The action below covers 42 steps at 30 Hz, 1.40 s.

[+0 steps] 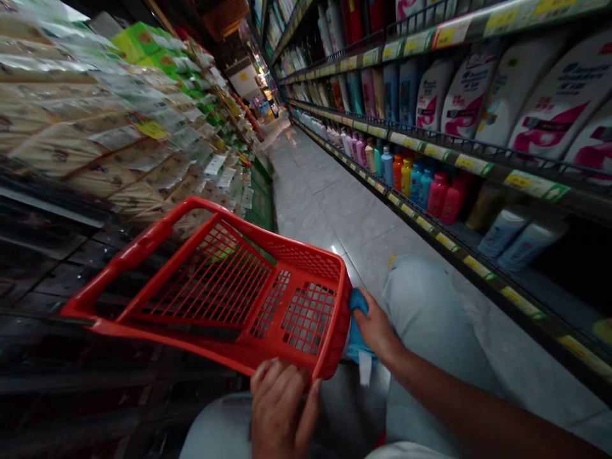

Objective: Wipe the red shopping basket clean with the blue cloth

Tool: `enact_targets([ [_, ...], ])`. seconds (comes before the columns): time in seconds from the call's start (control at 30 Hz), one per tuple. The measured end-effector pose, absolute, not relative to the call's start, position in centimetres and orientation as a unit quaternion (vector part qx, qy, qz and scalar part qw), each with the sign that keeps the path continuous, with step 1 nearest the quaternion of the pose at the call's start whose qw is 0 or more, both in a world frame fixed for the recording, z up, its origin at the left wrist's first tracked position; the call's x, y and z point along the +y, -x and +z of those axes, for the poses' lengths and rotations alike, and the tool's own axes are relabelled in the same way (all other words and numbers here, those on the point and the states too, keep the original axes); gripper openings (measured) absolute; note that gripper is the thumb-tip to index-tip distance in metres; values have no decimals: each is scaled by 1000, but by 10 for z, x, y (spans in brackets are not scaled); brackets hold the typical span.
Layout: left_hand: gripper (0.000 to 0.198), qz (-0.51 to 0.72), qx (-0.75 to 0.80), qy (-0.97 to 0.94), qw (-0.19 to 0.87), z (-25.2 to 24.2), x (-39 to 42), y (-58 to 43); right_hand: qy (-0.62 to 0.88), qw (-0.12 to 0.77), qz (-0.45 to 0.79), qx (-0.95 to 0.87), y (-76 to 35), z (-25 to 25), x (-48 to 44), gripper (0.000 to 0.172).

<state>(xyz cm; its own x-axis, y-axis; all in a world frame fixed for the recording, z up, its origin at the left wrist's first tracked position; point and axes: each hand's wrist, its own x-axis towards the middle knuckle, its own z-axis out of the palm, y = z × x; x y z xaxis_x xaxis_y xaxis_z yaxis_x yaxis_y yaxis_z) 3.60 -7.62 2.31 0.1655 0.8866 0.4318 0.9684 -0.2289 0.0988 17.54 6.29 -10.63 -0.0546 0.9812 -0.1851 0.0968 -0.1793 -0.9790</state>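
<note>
A red plastic shopping basket (268,347) with a mesh floor and a long handle at its far left end lies tilted in front of my knees. Nothing lies inside it. My left hand (282,405) is closed over the basket's near rim, close to the corner. At the basket's right end my right hand (377,328) is closed on a blue cloth (356,341), which has a white tag hanging below. The cloth is pressed against the outer wall just under the rim. My right fingertips are hidden behind the cloth.
Shelves on the right hold shampoo bottles (468,95) and small coloured bottles (437,194). Stacked plastic-wrapped packs (95,146) rise on the left. A tiled aisle floor (315,178) runs between them. My bent knee (425,319) stands beside my right arm.
</note>
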Motion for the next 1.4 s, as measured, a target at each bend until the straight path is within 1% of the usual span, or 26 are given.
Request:
enact_targets([
  [0.07, 12, -202, -609, 761, 98, 25, -80, -32, 540, 450, 490, -516, -180, -89, 79, 66],
  [0.13, 16, -210, -605, 761, 102, 27, -82, -30, 518, 472, 465, -541, -183, -79, 81, 70],
  [0.2, 20, -224, -599, 761, 110, 30, -84, -28, 511, 458, 479, -547, -183, -83, 70, 67],
  [0.3, 23, -237, -597, 757, 121, 33, -84, -27, 518, 411, 521, -540, -183, -101, 48, 59],
  [0.37, 25, -241, -601, 752, 123, 35, -84, -27, 526, 411, 512, -541, -186, -103, 46, 56],
  [0.5, 27, -246, -621, 734, 123, 35, -85, -28, 539, 453, 414, -577, -201, -71, 67, 60],
  [0.57, 26, -246, -630, 727, 117, 33, -86, -29, 514, 450, 359, -636, -206, -49, 67, 59],
  [0.63, 24, -249, -636, 723, 106, 32, -86, -29, 463, 406, 310, -724, -207, -33, 49, 58],
  [0.67, 22, -253, -638, 721, 100, 31, -85, -30, 424, 369, 290, -774, -206, -28, 36, 61],
  [0.73, 21, -265, -636, 718, 92, 30, -84, -30, 330, 289, 254, -862, -205, -21, 13, 74],
  [0.8, 22, -274, -634, 718, 89, 30, -84, -30, 294, 227, 222, -902, -207, -14, 8, 82],
  [0.83, 24, -276, -634, 717, 88, 30, -85, -30, 313, 209, 204, -904, -209, -9, 14, 80],
  [0.9, 27, -279, -637, 713, 89, 30, -87, -29, 399, 196, 156, -882, -214, 2, 40, 67],
  [0.97, 30, -286, -638, 709, 93, 30, -91, -29, 434, 188, 119, -873, -219, 13, 70, 56],
  [1.03, 29, -294, -635, 707, 98, 29, -95, -28, 415, 174, 100, -887, -221, 22, 88, 52],
  [1.1, 28, -300, -633, 706, 101, 28, -100, -28, 385, 150, 94, -906, -221, 31, 92, 51],
  [1.23, 29, -324, -629, 700, 100, 26, -108, -29, 381, 79, 84, -918, -216, 47, 88, 48],
  [1.4, 29, -332, -638, 689, 83, 21, -114, -30, 364, 18, 67, -929, -189, 69, 98, 36],
])
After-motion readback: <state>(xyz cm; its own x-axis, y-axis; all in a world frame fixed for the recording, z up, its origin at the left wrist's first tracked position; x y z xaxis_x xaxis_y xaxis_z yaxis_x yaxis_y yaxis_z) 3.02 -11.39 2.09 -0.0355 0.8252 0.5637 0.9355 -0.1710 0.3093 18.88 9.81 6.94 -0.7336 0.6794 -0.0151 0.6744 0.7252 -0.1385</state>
